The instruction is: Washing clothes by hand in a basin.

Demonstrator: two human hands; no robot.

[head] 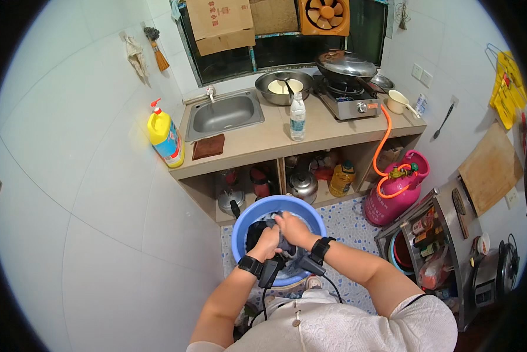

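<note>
A blue plastic basin [235, 240] stands before me, holding soapy water and dark laundry. My left hand [267, 243] and my right hand [293, 229] are close together over its middle, both gripping a bunched dark grey cloth [285, 244]. Some black cloth [255, 232] lies in the basin to the left of my left hand. Each wrist wears a black strap with a small device, and cables run from these toward my body. The fingertips are partly hidden by the cloth.
A counter [263, 140] ahead carries a steel sink [224, 112], a yellow detergent jug [166, 138], a plastic bottle [297, 119] and a gas stove [356, 108]. To the right stand a pink gas cylinder [389, 204] and a metal shelf [455, 246]. A white tiled wall [127, 264] borders the left.
</note>
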